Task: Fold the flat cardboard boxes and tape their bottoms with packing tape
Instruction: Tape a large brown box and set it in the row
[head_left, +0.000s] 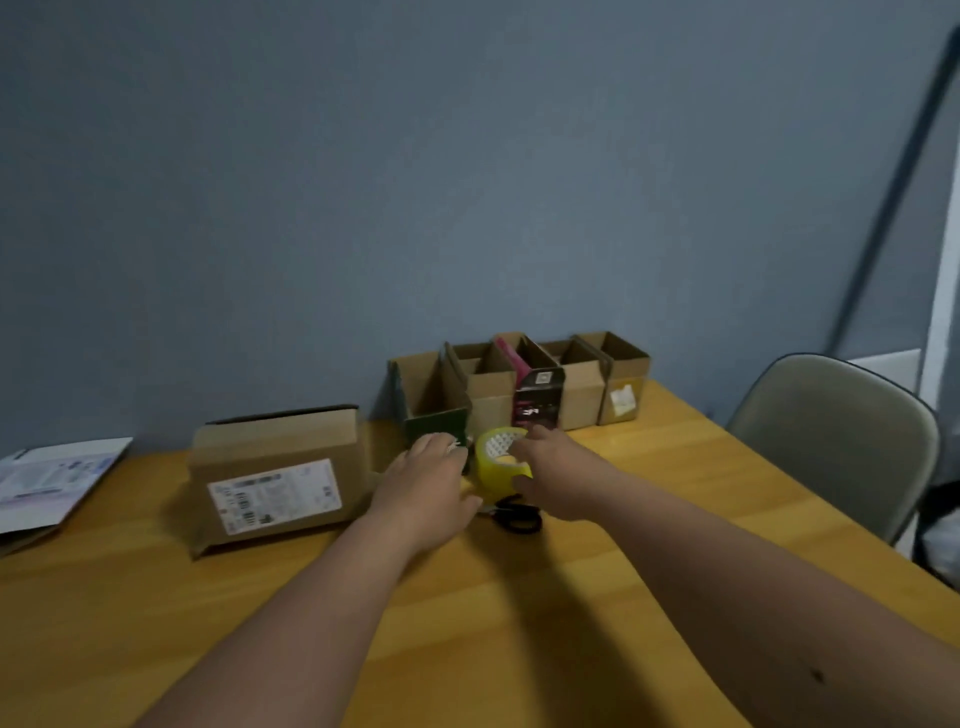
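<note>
Item: packing tape roll, yellowish, standing on edge on the wooden table, in front of a row of open cardboard boxes set against the wall.

Right hand: curled round the roll, fingers over its top, thumb at its near side; I read this as a grip.

Left hand: fingers stretched forward, tips at the roll's left edge and the green-fronted box; whether it pinches a tape end I cannot tell.

Scissors: black-handled, on the table under the hands.

Labelled box: to the left, bottom side up, flaps hanging.

Risks, as I judge them: the free tape end may slip back onto the roll and be hard to find again; a jerky pull could knock the light boxes behind; the wrist may catch the scissors.

Obscured: tape end, scissor blades, box bottoms. Flattened printed carton cut off at left. Motion blur softens everything.
</note>
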